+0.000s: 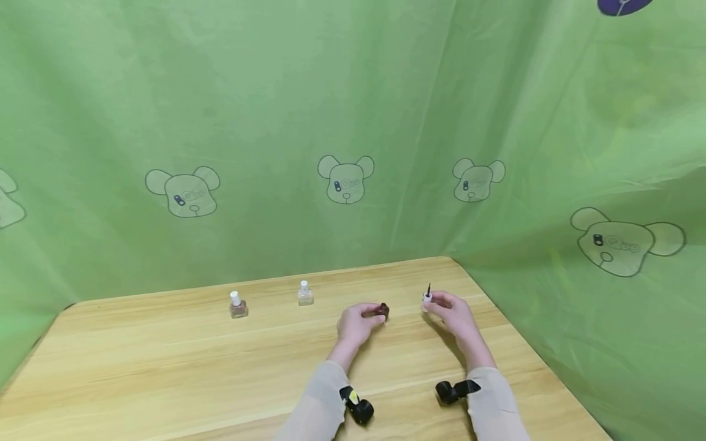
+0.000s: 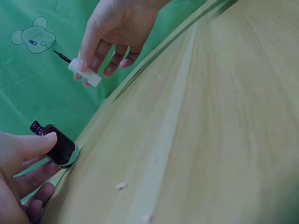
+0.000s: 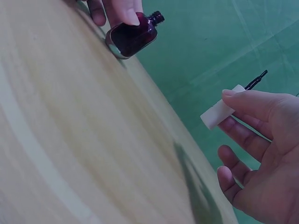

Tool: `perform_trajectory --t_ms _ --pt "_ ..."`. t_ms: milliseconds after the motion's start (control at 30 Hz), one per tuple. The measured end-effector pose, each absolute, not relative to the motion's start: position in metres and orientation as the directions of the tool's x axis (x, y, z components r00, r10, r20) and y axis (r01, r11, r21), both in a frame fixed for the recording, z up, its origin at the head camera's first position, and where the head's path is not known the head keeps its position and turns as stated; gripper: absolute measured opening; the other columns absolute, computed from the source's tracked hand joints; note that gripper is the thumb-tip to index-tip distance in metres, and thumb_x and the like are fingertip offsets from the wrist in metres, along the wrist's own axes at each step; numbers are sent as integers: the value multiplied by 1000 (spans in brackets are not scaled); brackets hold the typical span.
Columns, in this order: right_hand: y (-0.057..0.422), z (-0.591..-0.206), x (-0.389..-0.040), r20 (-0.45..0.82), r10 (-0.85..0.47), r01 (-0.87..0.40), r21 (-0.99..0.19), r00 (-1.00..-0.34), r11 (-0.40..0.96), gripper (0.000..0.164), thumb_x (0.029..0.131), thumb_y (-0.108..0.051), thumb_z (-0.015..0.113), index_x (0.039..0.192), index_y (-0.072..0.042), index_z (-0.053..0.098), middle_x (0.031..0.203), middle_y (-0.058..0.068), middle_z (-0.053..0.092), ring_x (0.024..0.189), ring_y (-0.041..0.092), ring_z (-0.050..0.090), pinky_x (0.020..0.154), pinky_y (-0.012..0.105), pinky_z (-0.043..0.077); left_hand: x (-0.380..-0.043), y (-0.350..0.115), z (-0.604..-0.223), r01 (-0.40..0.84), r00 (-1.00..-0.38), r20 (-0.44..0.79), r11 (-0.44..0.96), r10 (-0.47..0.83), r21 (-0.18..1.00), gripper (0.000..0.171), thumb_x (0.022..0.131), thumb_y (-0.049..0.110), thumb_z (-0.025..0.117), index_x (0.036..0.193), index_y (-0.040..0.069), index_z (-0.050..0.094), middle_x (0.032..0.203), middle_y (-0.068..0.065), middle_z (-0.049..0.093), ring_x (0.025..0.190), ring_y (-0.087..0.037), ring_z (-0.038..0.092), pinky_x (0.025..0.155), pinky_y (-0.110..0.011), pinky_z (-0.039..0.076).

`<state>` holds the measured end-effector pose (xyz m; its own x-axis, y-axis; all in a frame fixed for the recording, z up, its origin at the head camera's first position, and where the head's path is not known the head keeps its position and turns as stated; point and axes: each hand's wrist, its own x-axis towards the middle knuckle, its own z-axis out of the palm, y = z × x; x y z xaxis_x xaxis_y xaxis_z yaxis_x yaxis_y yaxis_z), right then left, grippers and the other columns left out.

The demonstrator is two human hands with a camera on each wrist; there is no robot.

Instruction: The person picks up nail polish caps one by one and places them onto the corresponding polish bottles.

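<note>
My left hand grips a dark red nail polish bottle between thumb and fingers. Its threaded neck is bare, and its base meets the tabletop. To the right, my right hand pinches the white nail polish cap above the table. The dark brush on that cap points upward, away from the bottle. In the right wrist view the ring and little fingers curl loosely below the cap. The bottle and cap are well apart.
Two more nail polish bottles with white caps stand further left: a mauve one and a clear one. The wooden table ends at a green curtain behind and on the right. Small white bits lie on the wood.
</note>
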<state>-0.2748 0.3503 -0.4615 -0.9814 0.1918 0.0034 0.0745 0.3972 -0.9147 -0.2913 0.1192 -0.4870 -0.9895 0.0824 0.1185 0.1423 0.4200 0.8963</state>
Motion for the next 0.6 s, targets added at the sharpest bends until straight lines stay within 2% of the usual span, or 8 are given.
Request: perform_trajectory --t_ms 167,367,467,600 --pt "346 -455 -274 29 193 54 -909 -981 413 43 92 -20 67 128 0 57 123 16 64 97 5 58 89 20 47 -292 116 -487 148 -988 121 389 93 909 27 79 25 80 104 17 75 104 -1 76 102 -23 68 97 -45 46" --pt "341 -448 -271 62 177 28 -883 -982 468 43 91 -23 68 128 -2 59 122 17 65 100 12 56 82 24 45 -291 110 -488 146 -986 116 289 117 946 28 79 16 79 106 8 73 106 -9 75 97 -23 69 91 -39 55" --pt "339 -444 -269 82 151 4 -868 -985 497 44 92 -26 67 128 -3 59 122 18 64 106 19 56 86 30 46 -291 107 -487 130 -986 101 234 130 963 30 80 14 78 108 6 72 107 -12 74 96 -24 70 86 -35 57" --pt "338 -439 -267 111 113 -39 -864 -987 502 44 93 -26 66 128 -1 58 125 20 63 113 28 58 100 44 47 -291 102 -484 104 -987 78 190 142 976 32 81 13 78 111 5 72 109 -13 73 96 -25 70 80 -31 58"
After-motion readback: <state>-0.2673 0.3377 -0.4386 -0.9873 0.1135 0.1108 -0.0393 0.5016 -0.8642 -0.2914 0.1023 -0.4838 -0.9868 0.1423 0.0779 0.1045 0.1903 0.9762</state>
